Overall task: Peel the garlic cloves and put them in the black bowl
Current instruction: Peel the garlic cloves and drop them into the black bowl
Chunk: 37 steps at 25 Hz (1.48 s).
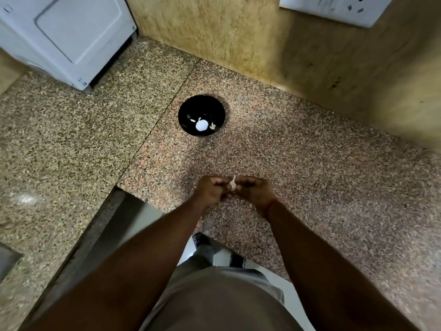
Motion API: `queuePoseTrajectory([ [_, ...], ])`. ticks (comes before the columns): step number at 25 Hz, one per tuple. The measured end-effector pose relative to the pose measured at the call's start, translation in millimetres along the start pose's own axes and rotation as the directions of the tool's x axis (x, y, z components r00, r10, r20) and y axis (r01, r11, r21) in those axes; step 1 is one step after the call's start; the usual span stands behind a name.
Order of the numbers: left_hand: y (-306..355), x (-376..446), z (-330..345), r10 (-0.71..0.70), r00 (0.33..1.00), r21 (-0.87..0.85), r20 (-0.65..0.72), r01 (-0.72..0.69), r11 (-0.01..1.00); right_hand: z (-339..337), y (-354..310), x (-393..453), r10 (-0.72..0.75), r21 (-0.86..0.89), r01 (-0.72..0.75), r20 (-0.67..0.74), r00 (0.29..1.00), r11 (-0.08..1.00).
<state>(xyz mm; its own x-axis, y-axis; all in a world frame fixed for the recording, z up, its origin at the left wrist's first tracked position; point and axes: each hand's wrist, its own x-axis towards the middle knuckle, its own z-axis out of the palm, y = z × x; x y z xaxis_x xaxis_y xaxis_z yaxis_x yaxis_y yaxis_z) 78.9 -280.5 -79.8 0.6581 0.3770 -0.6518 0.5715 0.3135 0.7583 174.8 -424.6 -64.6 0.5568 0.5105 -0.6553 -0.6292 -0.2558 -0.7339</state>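
Note:
A pale garlic clove (233, 184) with a thin pointed tip sticks up between my two hands, held above the near part of the counter. My left hand (209, 190) pinches it from the left with curled fingers. My right hand (255, 192) grips it from the right. Farther back on the counter stands the black bowl (188, 108). Inside it lie several peeled cloves (212, 125) around a bright white glare spot.
The speckled granite counter (310, 163) meets a tan stone wall (238, 39) behind the bowl. A white appliance (64, 37) stands at the back left. A white socket plate (334, 8) hangs top right. The counter's cut-out edge (119, 187) is near left.

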Motion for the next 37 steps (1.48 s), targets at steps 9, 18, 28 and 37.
queuePoseTrajectory([
  [9, -4.4, -7.6, 13.4, 0.087, 0.988, 0.006, -0.125, -0.087, 0.996, -11.4, -1.5, -4.9, -0.015, -0.026, 0.016, 0.035, 0.999, 1.000],
  [18, -0.7, -11.3, 27.8, 0.207, 0.956, 0.075, -0.209, -0.196, 0.978, -13.8, -6.1, -0.8, -0.030, -0.048, 0.031, 0.019, 0.999, 0.998],
  [28, 2.3, -7.6, 39.5, 0.258, 0.912, 0.182, -0.319, -0.209, 0.961, -16.1, -3.4, 8.5, -0.066, -0.108, 0.060, -0.051, 0.997, 0.992],
  [37, 2.0, -3.4, 39.6, 0.222, 0.905, 0.207, -0.363, -0.153, 0.966, -11.1, -14.4, 21.4, -0.124, -0.455, 0.047, -0.139, 0.983, 0.889],
])
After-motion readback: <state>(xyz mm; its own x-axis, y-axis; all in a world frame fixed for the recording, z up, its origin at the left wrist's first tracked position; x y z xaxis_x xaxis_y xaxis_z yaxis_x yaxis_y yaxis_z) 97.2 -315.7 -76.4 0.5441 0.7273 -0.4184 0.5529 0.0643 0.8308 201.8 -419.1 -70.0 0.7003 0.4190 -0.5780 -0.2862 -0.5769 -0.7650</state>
